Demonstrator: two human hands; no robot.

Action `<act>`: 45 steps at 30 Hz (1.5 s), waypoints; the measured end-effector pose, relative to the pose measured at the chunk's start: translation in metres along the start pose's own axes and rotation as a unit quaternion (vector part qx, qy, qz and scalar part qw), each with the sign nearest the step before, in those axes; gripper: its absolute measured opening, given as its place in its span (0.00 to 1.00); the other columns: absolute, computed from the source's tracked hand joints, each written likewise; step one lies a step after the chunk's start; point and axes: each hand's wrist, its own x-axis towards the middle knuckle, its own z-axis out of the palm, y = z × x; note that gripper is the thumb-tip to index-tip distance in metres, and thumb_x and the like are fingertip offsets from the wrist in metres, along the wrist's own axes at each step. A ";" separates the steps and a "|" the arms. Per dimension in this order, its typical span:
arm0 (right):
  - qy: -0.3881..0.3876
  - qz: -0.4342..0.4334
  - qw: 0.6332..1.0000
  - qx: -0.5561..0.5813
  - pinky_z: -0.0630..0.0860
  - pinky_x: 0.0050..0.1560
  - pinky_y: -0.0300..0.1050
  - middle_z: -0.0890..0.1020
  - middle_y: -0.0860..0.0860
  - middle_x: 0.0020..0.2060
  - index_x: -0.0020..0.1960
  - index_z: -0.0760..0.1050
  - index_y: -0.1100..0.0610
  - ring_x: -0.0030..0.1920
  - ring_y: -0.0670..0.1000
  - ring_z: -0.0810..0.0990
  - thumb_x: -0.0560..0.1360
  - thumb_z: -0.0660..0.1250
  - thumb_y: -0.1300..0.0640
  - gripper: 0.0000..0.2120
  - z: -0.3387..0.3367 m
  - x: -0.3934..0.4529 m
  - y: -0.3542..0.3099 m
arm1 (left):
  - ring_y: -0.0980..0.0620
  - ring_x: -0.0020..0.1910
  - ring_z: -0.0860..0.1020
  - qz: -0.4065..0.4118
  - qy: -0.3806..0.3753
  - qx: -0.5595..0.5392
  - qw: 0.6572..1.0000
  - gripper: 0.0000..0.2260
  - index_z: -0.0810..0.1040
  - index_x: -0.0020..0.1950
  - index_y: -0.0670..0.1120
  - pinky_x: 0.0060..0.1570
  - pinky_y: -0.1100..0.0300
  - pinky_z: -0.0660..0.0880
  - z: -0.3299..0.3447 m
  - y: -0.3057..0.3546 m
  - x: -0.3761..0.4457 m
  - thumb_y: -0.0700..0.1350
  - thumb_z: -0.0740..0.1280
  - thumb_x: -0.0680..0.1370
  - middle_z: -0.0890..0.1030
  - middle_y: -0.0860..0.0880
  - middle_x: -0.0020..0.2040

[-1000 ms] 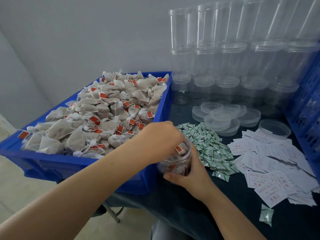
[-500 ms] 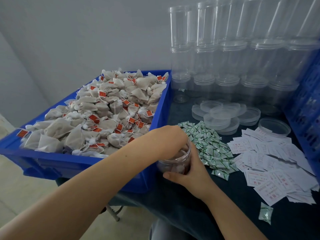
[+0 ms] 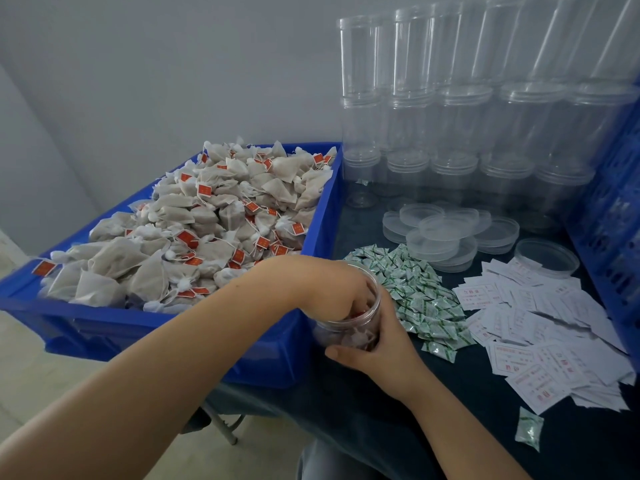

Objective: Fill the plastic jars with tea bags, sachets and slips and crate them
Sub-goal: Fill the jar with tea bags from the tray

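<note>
The jar (image 3: pixel 349 327) stands on the dark-covered table (image 3: pixel 485 441) beside the blue tray (image 3: pixel 166 327), against a grey wall. The right hand (image 3: pixel 377 351) grips the jar; the left hand (image 3: pixel 332 289) reaches inside, finger position indeterminate.

Plain grey wall (image 3: pixel 138 81) runs behind everything, far side. Dark blue-green cloth (image 3: pixel 467 427) covers the table. Pale floor (image 3: pixel 41 375) near left, w/ a metal leg (image 3: pixel 221 427) angling down onto it.

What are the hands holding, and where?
The right hand grips the jar low on its side. The left hand reaches inside; its fingers are hidden.
</note>
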 end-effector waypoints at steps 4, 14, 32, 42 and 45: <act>-0.007 0.003 1.000 0.004 0.76 0.55 0.32 0.77 0.32 0.61 0.62 0.63 0.19 0.63 0.39 0.78 0.57 0.83 0.49 0.45 -0.002 -0.001 -0.001 | 0.54 0.49 0.75 -0.023 0.120 -0.034 0.992 0.21 0.76 0.63 0.49 0.46 0.68 0.70 -0.002 -0.003 -0.016 0.31 0.56 0.75 0.77 0.51 0.54; -0.010 0.016 1.000 0.017 0.73 0.52 0.24 0.73 0.20 0.55 0.66 0.61 0.27 0.60 0.30 0.75 0.54 0.81 0.46 0.47 -0.001 -0.005 -0.009 | 0.58 0.44 0.77 -0.132 0.436 -0.089 0.886 0.11 0.81 0.53 0.45 0.47 0.66 0.73 0.027 -0.085 -0.063 0.35 0.61 0.77 0.81 0.53 0.47; -0.009 0.023 1.000 0.002 0.74 0.51 0.26 0.73 0.20 0.54 0.59 0.63 0.17 0.60 0.31 0.75 0.54 0.82 0.46 0.44 -0.002 -0.005 -0.012 | 0.49 0.61 0.73 -0.280 0.142 0.018 0.949 0.20 0.71 0.68 0.52 0.59 0.54 0.72 0.076 -0.122 -0.048 0.41 0.63 0.77 0.74 0.50 0.65; -0.011 0.024 1.000 0.003 0.74 0.52 0.26 0.74 0.20 0.55 0.64 0.62 0.24 0.60 0.31 0.76 0.55 0.81 0.48 0.46 -0.001 -0.007 -0.014 | 0.51 0.56 0.75 -0.262 0.256 -0.022 0.930 0.13 0.76 0.61 0.53 0.56 0.52 0.73 0.078 -0.124 -0.051 0.48 0.66 0.76 0.78 0.52 0.58; -0.007 0.025 1.000 0.005 0.74 0.54 0.28 0.73 0.21 0.57 0.60 0.63 0.18 0.63 0.33 0.75 0.54 0.82 0.46 0.45 -0.001 -0.006 -0.013 | 0.51 0.56 0.76 -0.264 0.307 -0.025 0.914 0.14 0.76 0.61 0.54 0.53 0.52 0.74 0.077 -0.125 -0.055 0.52 0.67 0.76 0.79 0.53 0.58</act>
